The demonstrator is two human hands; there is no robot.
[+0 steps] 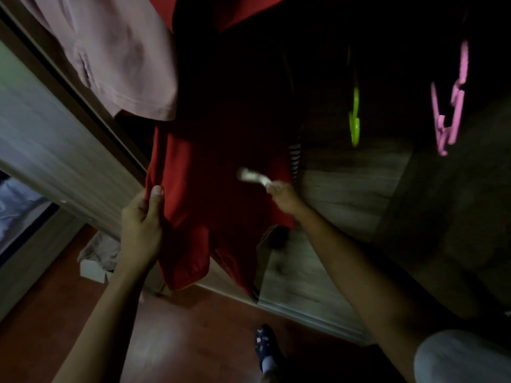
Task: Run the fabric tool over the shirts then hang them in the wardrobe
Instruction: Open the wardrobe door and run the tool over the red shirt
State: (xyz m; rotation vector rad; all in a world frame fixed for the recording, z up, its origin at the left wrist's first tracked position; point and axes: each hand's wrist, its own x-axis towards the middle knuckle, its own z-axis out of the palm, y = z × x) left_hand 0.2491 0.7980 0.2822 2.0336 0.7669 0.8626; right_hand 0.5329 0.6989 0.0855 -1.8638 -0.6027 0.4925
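A red shirt [215, 172] hangs inside the dark wardrobe, its lower part lit. My left hand [142, 225] grips the shirt's left edge, thumb on the front of the cloth. My right hand [283, 196] holds a small white fabric tool [253, 176] against the shirt's right side; the tool is blurred. A pale pink shirt [121, 53] hangs to the upper left, partly over the red one. Something striped [295, 157] shows behind the red shirt's right edge.
An empty green hanger [354, 117] and a pink hanger [450, 106] hang at the right in the wardrobe. The wardrobe's sliding door [49, 139] stands at the left. A white box with cloth [96, 261] sits on the reddish floor, and my slippered foot [265, 346] is below.
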